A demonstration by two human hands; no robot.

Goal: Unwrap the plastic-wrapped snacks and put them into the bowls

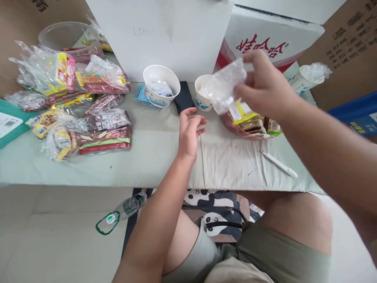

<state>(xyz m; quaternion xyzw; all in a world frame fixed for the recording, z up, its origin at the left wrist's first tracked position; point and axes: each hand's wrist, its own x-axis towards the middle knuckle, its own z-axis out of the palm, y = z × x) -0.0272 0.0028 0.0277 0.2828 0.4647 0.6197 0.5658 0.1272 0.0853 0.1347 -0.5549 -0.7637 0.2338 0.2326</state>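
Observation:
My right hand (pixel 260 84) pinches a clear, crinkled plastic wrapper (pixel 226 84) between thumb and fingers. It is held up in front of a paper cup (pixel 201 100) and hides part of it. Below the wrist is a round pink basket (pixel 240 131) of packaged snacks. My left hand (pixel 191 131) hovers near the table's middle, fingers loosely curled and apart, with nothing in them. Just beyond its fingertips lies a black phone (pixel 184 98). Left of the phone, a larger paper bowl (pixel 161 86) holds small packets, and a blue packet (pixel 143 95) lies beside it.
Packaged snacks (pixel 103 139) are piled at the left, before a clear plastic tub (pixel 69 37). A white utility knife (pixel 279 164) lies at the front right. Another paper cup (pixel 306 76) with crumpled plastic stands far right. White box (pixel 165 39) behind; a large bottle (pixel 129 206) below the table edge.

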